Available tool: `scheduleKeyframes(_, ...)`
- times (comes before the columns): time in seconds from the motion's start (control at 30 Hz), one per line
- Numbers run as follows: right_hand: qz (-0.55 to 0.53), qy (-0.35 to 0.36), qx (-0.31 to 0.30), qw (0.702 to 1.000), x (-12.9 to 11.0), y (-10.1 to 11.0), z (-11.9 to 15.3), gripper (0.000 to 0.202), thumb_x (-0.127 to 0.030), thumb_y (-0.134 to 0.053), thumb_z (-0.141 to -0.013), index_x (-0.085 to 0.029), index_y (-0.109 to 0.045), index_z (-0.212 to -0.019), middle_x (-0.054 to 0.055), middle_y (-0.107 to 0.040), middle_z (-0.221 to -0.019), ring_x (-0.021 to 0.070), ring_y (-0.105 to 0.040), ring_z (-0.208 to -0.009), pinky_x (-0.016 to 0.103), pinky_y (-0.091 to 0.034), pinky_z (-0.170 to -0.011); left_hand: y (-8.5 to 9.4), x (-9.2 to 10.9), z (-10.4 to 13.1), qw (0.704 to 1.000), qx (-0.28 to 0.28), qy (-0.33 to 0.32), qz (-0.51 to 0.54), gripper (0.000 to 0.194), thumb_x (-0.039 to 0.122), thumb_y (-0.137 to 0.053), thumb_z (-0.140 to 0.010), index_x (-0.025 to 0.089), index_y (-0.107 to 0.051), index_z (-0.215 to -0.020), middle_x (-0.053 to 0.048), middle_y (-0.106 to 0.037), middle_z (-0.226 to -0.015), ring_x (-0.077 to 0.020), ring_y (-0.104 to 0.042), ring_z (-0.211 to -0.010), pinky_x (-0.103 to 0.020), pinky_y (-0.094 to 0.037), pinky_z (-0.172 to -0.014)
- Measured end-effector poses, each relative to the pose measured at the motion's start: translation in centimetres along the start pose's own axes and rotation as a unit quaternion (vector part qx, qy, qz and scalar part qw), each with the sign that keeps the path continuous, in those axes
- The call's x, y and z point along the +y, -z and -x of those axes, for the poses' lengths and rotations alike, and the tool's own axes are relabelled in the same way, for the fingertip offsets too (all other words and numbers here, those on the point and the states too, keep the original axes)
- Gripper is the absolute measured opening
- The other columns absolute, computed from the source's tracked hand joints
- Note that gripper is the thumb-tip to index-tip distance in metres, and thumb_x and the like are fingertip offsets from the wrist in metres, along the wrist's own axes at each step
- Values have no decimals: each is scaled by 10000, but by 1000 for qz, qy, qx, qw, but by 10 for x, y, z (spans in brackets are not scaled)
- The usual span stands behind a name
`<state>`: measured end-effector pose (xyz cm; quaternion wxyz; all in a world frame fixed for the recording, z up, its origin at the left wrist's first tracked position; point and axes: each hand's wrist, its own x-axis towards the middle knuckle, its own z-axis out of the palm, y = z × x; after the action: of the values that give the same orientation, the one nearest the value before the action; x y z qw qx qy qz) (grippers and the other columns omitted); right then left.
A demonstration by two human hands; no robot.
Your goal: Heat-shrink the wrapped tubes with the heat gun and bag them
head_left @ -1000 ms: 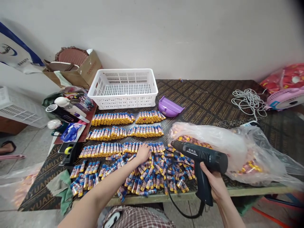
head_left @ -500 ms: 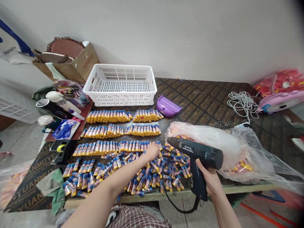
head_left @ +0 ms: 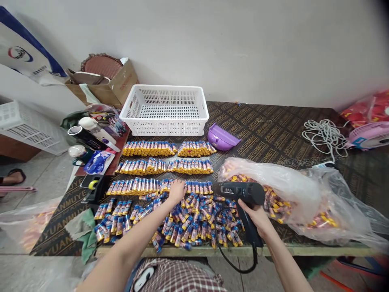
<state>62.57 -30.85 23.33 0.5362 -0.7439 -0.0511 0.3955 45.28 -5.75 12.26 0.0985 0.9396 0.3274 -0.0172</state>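
Note:
My right hand [head_left: 253, 213] is wrapped around the handle of a black heat gun [head_left: 240, 191], whose nozzle points left at the end of the nearest row of small tubes [head_left: 133, 186]. These tubes have blue tops and yellow bottoms and stand side by side. Over the middle of that row lies my left hand [head_left: 177, 190], its fingers stretched out across the tubes and touching them from above. Two more rows of bundled tubes [head_left: 194, 166] lie behind. In front, a loose heap of the same tubes [head_left: 188, 225] spreads to the table's edge.
A white plastic basket [head_left: 165, 127] and a purple scoop [head_left: 223, 138] stand behind the rows. At right lie a clear bag [head_left: 288, 186] of tubes, a coiled white cord [head_left: 322, 136] and a pink fan [head_left: 369, 136]. A tape dispenser [head_left: 92, 188] and green cloth [head_left: 86, 233] are at left.
My left hand has moved left along the nearest row. My right hand has brought the heat gun nearer to the row's right end and turned it more level. The view has shifted left.

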Motion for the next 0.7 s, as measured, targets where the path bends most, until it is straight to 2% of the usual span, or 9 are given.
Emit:
scheduleKeyframes(0.13,4,7,-41,999,-3,-18,0,382,-456,-719,-614,-160,-593,-821,55,-666,-705,167,-594,-505,259,-450,-438,-5,2,41,996,6,-55,66,179,251,-441,-821,186,-608,-829,-73,-592,-862,-221,-505,-896,-374,-349,-845)
scheduleKeyframes(0.2,9,9,-58,998,-6,-28,0,380,-452,-715,-621,-159,-591,-828,59,-666,-713,163,-589,-502,259,-448,-437,-4,-5,48,994,32,-55,88,201,257,-419,-834,198,-611,-816,-70,-587,-910,-216,-493,-943,-376,-333,-885)
scheduleKeyframes(0.27,13,15,-71,997,-10,-38,1,369,-445,-716,-622,-153,-593,-811,56,-659,-688,159,-583,-495,260,-451,-448,0,-17,40,993,78,13,82,215,285,-419,-836,199,-601,-911,-94,-543,-1090,-238,-440,-1062,-389,-310,-922)
scheduleKeyframes(0.33,11,26,-82,996,-13,-47,2,367,-440,-720,-618,-150,-597,-807,49,-651,-665,156,-577,-488,265,-457,-462,4,-31,23,987,91,116,64,324,368,-477,-801,188,-549,-1061,-133,-435,-1255,-280,-374,-1149,-417,-298,-932)
scheduleKeyframes(0.37,12,29,-88,996,-15,-51,2,367,-439,-722,-616,-149,-597,-802,48,-648,-658,157,-576,-487,267,-458,-464,5,-37,14,983,77,157,57,434,422,-520,-762,181,-509,-1124,-152,-398,-1286,-300,-358,-1162,-430,-301,-924)
scheduleKeyframes(0.43,17,32,-97,995,-17,-57,3,372,-440,-724,-611,-148,-599,-803,51,-648,-666,161,-578,-494,273,-461,-470,7,-45,1,979,30,197,48,614,501,-591,-671,175,-459,-1175,-167,-403,-1261,-320,-370,-1139,-436,-318,-896)
scheduleKeyframes(0.53,30,29,-99,994,-19,-66,4,389,-455,-724,-604,-154,-598,-816,49,-651,-675,168,-581,-502,284,-465,-478,6,-49,1,981,-1,191,38,595,498,-617,-627,177,-478,-1110,-133,-470,-1128,-297,-416,-1066,-408,-334,-867)
scheduleKeyframes(0.7,48,39,-114,992,-26,-84,6,384,-475,-715,-608,-157,-590,-783,38,-645,-652,152,-561,-491,268,-451,-471,-2,-48,41,988,1,135,69,374,384,-555,-704,170,-517,-1008,-113,-477,-1060,-259,-439,-1014,-350,-355,-834)
